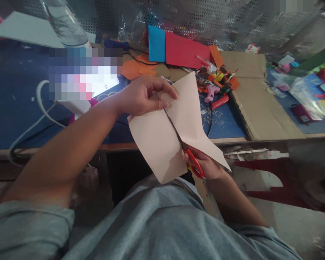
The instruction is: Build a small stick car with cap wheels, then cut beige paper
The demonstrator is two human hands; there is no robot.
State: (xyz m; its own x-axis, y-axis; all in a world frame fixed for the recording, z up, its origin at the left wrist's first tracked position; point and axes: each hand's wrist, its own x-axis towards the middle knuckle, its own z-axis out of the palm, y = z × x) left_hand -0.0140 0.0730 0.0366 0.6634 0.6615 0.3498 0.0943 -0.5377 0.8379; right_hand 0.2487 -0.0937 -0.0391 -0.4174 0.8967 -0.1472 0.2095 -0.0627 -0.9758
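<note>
beige paper (157,141) pinched in my left hand (141,97); my right hand (206,166) grips red scissors (193,162), blades in the slit.

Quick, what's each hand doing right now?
Left hand: closed, pinching the top of the beige paper.
Right hand: closed on the red-handled scissors.

A craft workshop. Beyond the hands lie coloured paper sheets (178,48), a glue gun (211,92) and cardboard (256,97) on a cluttered blue worktable (13,104).
</note>
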